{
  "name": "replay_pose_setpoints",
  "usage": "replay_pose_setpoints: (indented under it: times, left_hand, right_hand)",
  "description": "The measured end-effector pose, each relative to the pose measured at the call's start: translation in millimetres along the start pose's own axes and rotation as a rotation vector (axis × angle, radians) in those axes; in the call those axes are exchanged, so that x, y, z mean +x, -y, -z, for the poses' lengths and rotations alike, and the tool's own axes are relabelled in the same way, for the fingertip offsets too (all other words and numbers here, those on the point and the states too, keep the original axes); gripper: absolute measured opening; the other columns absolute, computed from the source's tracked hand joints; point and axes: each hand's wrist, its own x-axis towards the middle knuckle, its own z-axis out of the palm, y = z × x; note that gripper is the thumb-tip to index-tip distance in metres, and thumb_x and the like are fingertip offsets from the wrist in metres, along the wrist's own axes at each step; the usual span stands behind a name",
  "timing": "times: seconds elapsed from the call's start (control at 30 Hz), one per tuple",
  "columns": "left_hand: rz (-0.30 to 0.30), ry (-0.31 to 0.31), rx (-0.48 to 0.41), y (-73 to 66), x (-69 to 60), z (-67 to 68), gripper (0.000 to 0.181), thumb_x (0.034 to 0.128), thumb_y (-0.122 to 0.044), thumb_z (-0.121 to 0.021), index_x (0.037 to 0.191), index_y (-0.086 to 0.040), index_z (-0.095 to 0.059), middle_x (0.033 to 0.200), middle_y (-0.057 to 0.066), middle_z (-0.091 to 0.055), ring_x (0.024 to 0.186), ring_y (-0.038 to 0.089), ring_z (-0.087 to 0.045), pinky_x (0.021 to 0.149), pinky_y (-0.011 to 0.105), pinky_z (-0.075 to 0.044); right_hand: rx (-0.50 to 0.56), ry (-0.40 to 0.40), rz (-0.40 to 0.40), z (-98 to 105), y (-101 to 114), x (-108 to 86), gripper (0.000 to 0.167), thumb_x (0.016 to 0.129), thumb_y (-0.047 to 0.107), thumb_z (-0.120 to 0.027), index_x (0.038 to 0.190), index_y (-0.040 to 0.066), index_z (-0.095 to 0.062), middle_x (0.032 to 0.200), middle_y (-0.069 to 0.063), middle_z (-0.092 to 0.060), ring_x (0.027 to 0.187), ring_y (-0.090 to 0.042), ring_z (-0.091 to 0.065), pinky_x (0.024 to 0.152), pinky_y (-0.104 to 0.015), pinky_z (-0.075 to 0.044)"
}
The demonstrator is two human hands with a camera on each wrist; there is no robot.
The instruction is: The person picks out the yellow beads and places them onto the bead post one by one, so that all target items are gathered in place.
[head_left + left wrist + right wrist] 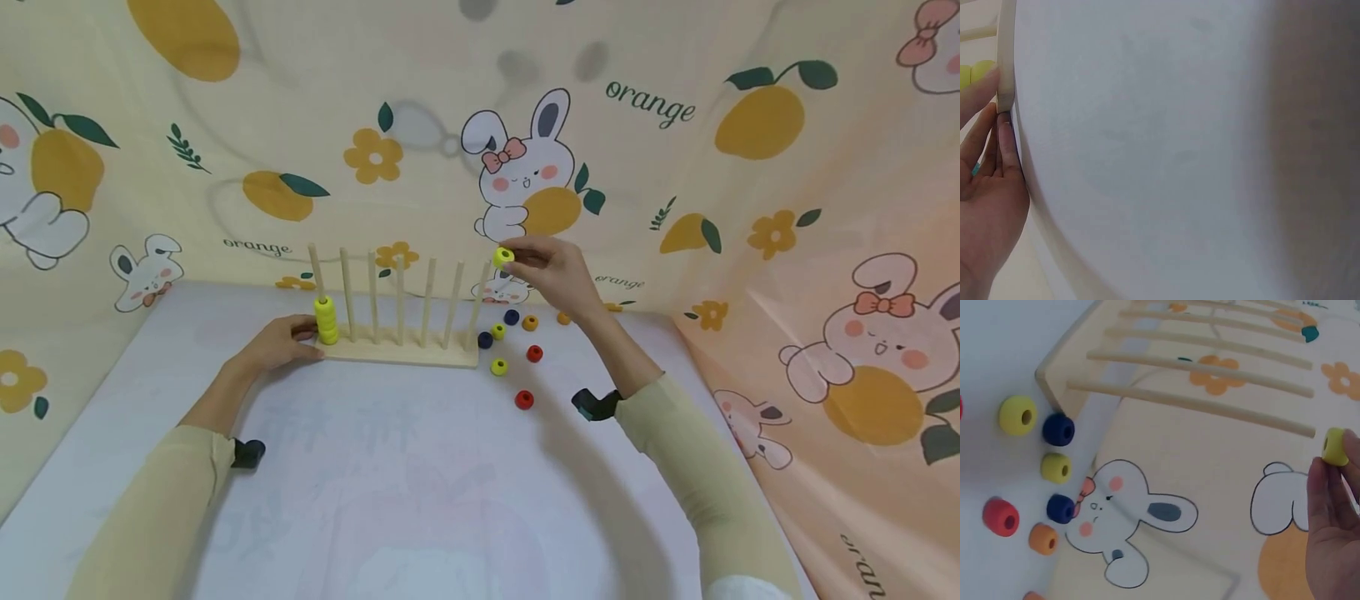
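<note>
Nearest, on white tabletop [337, 517], 2 red round beads [525, 400] mixed in w/ 2 yellow round beads [498, 367], 2 dk blue round beads [485, 340] & 2 orange round beads [530, 322] — loose off R end of pale wooden 7-peg rack [405, 356]. At rack's L end, L hand [276, 342] in beige sleeve [157, 500], thumb & fingers closed about rack corner, just beside stack of bright yellow round beads [326, 320] on end peg [317, 267]; up at R end, R hand [555, 268], fingertips clamped on 1 holed yellow round bead [501, 259], just beside tip of R-most peg [478, 304]. Behind — cream cloth backdrop [315, 108] w/ printed rabbits [517, 179] & orange-coloured fruit [760, 122].
</note>
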Motion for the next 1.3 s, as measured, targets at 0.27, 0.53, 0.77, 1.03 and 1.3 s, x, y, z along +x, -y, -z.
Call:
replay_pose_setpoints:
  times: [0.27,0.53,0.77,1.03,1.3]
  left_hand:
    - [0.011,0.000,0.014,3.2,1.8,1.9,0.079,0.0875,-0.014,-0.076,0.149,0.009,-0.032,0.152,0.028,-0.037,0.139,0.043,-0.037,0.117,0.053,-0.029]
    - [0.004,-0.007,-0.006,0.9,1.0,-1.8,0.078,0.0874,-0.014,-0.076,0.148,0.009,-0.033,0.151,0.029,-0.038,0.139,0.043,-0.037,0.117,0.053,-0.030]
    - [0.005,-0.009,0.000,-0.9,0.7,-2.8,0.078,0.0874,-0.013,-0.076,0.148,0.010,-0.033,0.151,0.029,-0.038,0.138,0.043,-0.038,0.117,0.053,-0.031]
    - [0.002,-0.009,0.001,-2.2,0.5,-2.5,0.078,0.0870,-0.013,-0.076,0.148,0.010,-0.033,0.151,0.030,-0.038,0.138,0.044,-0.037,0.117,0.053,-0.031]
    - [0.014,-0.011,0.014,0.0,0.4,-1.7,0.078,0.0869,-0.013,-0.077,0.148,0.009,-0.033,0.151,0.029,-0.038,0.138,0.044,-0.038,0.117,0.053,-0.031]
  right_hand:
    - [0.041,0.032,0.060,-8,-16,22.7,0.032,0.090,0.006,-0.073,0.121,0.003,-0.069,0.114,-0.009,-0.069,0.098,-0.020,-0.069,0.090,-0.025,-0.057]
    - [0.071,0.080,0.058,-26,-1,36.2,0.030,0.090,0.003,-0.071,0.120,0.002,-0.070,0.113,-0.009,-0.069,0.098,-0.020,-0.067,0.090,-0.026,-0.057]
    - [0.115,0.092,0.113,-43,8,46.0,0.031,0.089,-0.001,-0.071,0.120,-0.004,-0.068,0.113,-0.016,-0.068,0.099,-0.025,-0.067,0.090,-0.028,-0.058]
    - [0.123,0.118,0.155,-59,11,59.3,0.028,0.089,0.012,-0.074,0.117,0.007,-0.073,0.109,-0.004,-0.071,0.095,-0.014,-0.069,0.087,-0.027,-0.058]
    - [0.125,0.146,0.160,-76,20,70.8,0.031,0.090,0.009,-0.073,0.120,0.004,-0.071,0.114,-0.008,-0.071,0.098,-0.017,-0.068,0.088,-0.026,-0.057]
